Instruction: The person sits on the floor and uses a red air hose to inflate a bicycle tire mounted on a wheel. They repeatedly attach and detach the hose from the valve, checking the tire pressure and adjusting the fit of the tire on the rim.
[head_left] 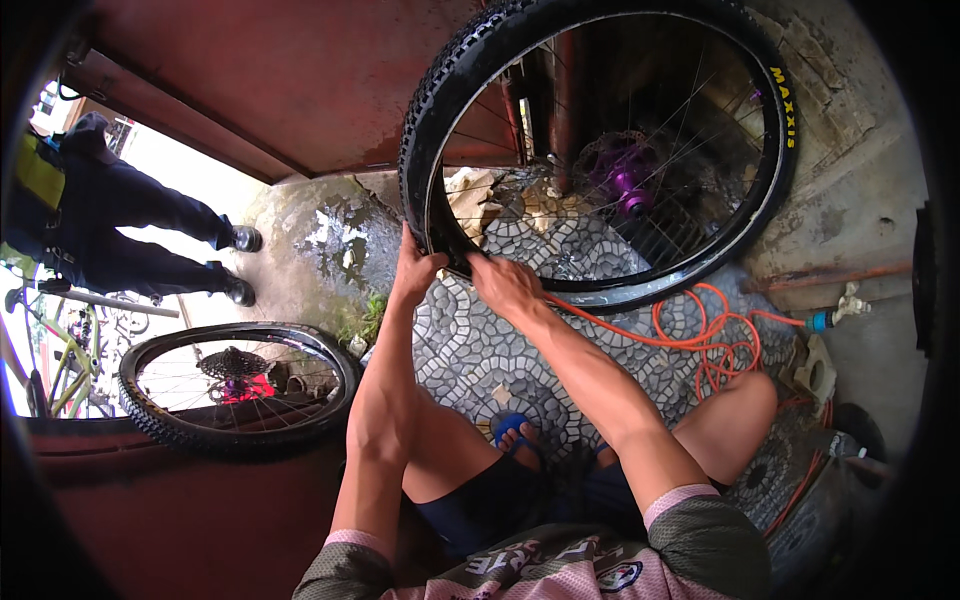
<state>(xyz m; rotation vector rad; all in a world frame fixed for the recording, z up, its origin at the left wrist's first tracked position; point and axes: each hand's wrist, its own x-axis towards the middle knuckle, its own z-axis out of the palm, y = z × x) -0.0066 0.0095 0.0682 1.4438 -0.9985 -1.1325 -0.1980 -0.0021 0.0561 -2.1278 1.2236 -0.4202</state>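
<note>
A large bicycle wheel (628, 200) with a black knobby tire (427, 120), yellow lettering and a purple hub stands raised in front of me. The tire appears partly off the rim along its lower left. My left hand (418, 260) grips the tire at that lower-left part, thumb pressed on it. Just to the right, my right hand (505, 285) has its fingers curled over the tire and rim edge. Under the wheel is a pebble-mosaic floor (450, 340). An orange hose (640, 340) lies coiled there, running to a tap (845, 308) on the right.
A second wheel (235, 433) with cassette lies at lower left. A person (140, 215) in dark trousers and boots stands at upper left, beside a green bicycle frame (65, 360). Red metal panels (230, 70) and a concrete wall (850, 200) border the spot. My bent legs and blue sandal (510, 425) are below.
</note>
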